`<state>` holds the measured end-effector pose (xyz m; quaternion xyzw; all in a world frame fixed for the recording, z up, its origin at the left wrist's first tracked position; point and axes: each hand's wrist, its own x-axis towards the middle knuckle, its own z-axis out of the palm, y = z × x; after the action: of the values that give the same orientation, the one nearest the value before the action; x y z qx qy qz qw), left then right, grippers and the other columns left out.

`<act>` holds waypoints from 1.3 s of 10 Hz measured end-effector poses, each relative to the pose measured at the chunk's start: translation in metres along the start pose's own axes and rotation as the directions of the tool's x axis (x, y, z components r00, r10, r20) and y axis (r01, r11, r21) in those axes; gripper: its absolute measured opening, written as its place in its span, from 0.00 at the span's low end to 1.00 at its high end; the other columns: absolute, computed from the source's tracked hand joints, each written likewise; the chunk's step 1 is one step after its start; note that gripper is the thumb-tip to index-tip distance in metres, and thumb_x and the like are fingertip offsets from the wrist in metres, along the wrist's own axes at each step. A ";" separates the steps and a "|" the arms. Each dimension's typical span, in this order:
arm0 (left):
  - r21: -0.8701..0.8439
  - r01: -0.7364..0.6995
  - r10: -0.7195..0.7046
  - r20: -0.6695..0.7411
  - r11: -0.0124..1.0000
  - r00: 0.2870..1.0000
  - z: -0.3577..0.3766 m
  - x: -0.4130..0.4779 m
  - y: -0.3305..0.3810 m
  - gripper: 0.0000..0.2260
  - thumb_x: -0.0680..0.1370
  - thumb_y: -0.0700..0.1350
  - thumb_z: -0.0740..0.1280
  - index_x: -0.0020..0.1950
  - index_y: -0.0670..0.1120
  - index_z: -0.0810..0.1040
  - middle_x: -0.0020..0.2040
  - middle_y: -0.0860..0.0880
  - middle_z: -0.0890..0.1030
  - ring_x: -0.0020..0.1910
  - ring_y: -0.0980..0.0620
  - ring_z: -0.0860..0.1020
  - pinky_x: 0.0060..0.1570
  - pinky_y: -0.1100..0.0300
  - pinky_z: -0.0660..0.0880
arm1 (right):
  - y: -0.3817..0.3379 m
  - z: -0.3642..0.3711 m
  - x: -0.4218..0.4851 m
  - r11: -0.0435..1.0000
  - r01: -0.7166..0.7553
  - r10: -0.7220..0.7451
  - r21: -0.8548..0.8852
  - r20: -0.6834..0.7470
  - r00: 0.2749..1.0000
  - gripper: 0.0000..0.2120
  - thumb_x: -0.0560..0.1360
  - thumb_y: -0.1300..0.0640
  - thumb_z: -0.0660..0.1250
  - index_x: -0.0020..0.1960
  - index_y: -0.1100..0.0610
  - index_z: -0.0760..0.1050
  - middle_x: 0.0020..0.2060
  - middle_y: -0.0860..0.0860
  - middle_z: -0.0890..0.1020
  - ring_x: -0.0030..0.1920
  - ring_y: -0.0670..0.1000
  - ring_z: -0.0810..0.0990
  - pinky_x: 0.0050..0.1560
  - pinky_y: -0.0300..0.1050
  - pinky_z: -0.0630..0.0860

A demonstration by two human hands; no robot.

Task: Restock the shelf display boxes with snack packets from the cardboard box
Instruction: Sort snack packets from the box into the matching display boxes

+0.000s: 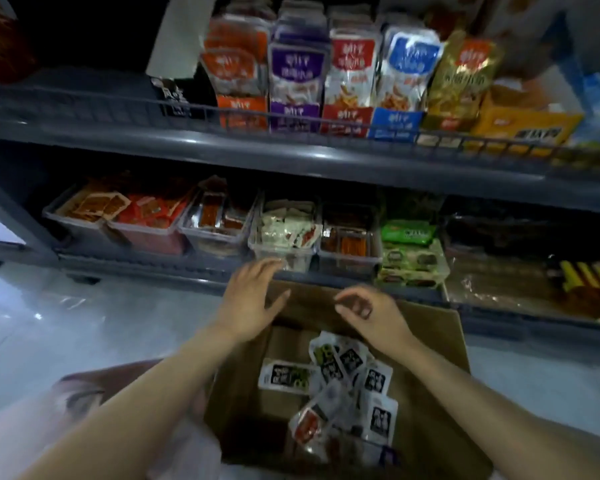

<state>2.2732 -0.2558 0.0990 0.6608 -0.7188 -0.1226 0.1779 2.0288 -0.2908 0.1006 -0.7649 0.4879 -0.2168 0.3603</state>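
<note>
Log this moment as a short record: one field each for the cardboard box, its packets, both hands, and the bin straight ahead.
cardboard box: open, in front of the lower shelf
packets: white sachets with dark labels, in a loose heap on the box bottom
left hand: holds nothing, fingers spread, over the box's far edge, fingertips near the bin front
right hand: fingers loosely curled, nothing visible in them, above the box
clear bin: on the lower shelf, holds similar white packets

Snack packets (347, 379) lie in the cardboard box (440, 344) before the shelf (222, 150).
</note>
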 end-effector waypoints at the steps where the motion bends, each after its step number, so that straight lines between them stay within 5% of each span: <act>1: 0.069 0.138 -0.148 0.159 0.988 0.976 0.033 -0.029 -0.014 0.38 0.74 0.67 0.55 0.78 0.49 0.51 0.78 0.48 0.54 0.76 0.46 0.55 0.74 0.49 0.54 | 0.076 0.041 -0.022 0.966 -0.238 0.259 -0.103 0.327 0.909 0.13 0.73 0.46 0.71 0.56 0.45 0.74 0.55 0.46 0.76 0.52 0.47 0.77 0.51 0.40 0.75; 2: 0.081 0.247 -0.258 0.179 0.966 0.950 0.052 -0.049 -0.025 0.41 0.75 0.63 0.62 0.79 0.49 0.43 0.79 0.47 0.47 0.76 0.44 0.53 0.74 0.48 0.53 | 0.127 0.077 -0.049 0.888 -0.419 0.453 -0.190 0.517 0.726 0.35 0.67 0.40 0.73 0.68 0.54 0.69 0.62 0.52 0.72 0.60 0.51 0.74 0.54 0.38 0.70; 4: 0.044 0.299 -0.302 0.189 0.953 0.935 0.064 -0.057 -0.028 0.41 0.76 0.60 0.64 0.78 0.49 0.42 0.79 0.48 0.47 0.76 0.46 0.54 0.73 0.47 0.57 | 0.182 0.122 -0.091 0.779 -0.578 0.588 -0.242 0.601 0.541 0.31 0.70 0.48 0.74 0.69 0.53 0.68 0.66 0.49 0.73 0.61 0.51 0.74 0.59 0.43 0.74; 5: 0.044 0.288 -0.291 0.192 0.957 0.937 0.069 -0.056 -0.030 0.41 0.76 0.60 0.64 0.78 0.49 0.43 0.79 0.48 0.48 0.76 0.46 0.54 0.73 0.47 0.58 | 0.194 0.141 -0.097 0.764 -0.581 0.617 -0.281 0.584 0.528 0.27 0.74 0.45 0.69 0.67 0.55 0.70 0.65 0.52 0.75 0.62 0.53 0.74 0.60 0.44 0.72; 7: 0.090 0.263 -0.277 0.220 0.960 0.935 0.082 -0.053 -0.028 0.40 0.76 0.61 0.62 0.78 0.51 0.43 0.79 0.48 0.48 0.77 0.47 0.51 0.75 0.47 0.52 | 0.210 0.168 -0.110 0.743 -0.577 0.663 -0.340 0.498 0.559 0.17 0.78 0.56 0.64 0.65 0.58 0.73 0.62 0.55 0.77 0.61 0.54 0.76 0.50 0.33 0.73; 10: 0.150 0.216 -0.246 0.226 0.965 0.942 0.093 -0.055 -0.041 0.39 0.72 0.70 0.48 0.78 0.51 0.47 0.79 0.49 0.53 0.77 0.49 0.52 0.73 0.50 0.49 | 0.227 0.178 -0.103 0.698 -0.670 0.675 -0.253 0.543 0.499 0.12 0.75 0.59 0.69 0.57 0.58 0.78 0.57 0.53 0.80 0.60 0.53 0.78 0.52 0.37 0.73; 11: 0.151 0.232 -0.262 0.224 0.961 0.939 0.094 -0.054 -0.042 0.40 0.72 0.70 0.48 0.78 0.50 0.47 0.78 0.49 0.53 0.77 0.49 0.52 0.74 0.50 0.49 | 0.224 0.171 -0.093 0.748 -0.645 0.609 -0.160 0.553 0.569 0.11 0.73 0.57 0.71 0.34 0.51 0.74 0.33 0.46 0.75 0.41 0.46 0.78 0.45 0.40 0.73; 12: 0.172 0.259 -0.294 0.224 0.950 0.929 0.095 -0.052 -0.037 0.41 0.71 0.70 0.45 0.78 0.50 0.46 0.79 0.49 0.51 0.77 0.51 0.49 0.75 0.49 0.43 | 0.204 0.150 -0.069 0.731 -0.678 0.546 0.080 0.527 0.651 0.04 0.77 0.58 0.67 0.50 0.54 0.79 0.43 0.49 0.81 0.44 0.46 0.79 0.46 0.39 0.76; 13: 0.225 0.283 -0.334 0.236 0.932 0.913 0.092 -0.043 -0.026 0.43 0.69 0.72 0.39 0.79 0.50 0.47 0.79 0.49 0.50 0.77 0.51 0.43 0.74 0.48 0.36 | 0.178 0.119 -0.041 0.669 -0.690 0.517 0.276 0.494 0.699 0.04 0.77 0.54 0.67 0.50 0.54 0.77 0.45 0.51 0.82 0.44 0.48 0.81 0.47 0.45 0.79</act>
<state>2.2606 -0.2211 0.0009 0.7569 -0.6308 -0.1704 -0.0058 1.9878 -0.2606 -0.1110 -0.4780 0.5766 -0.0368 0.6616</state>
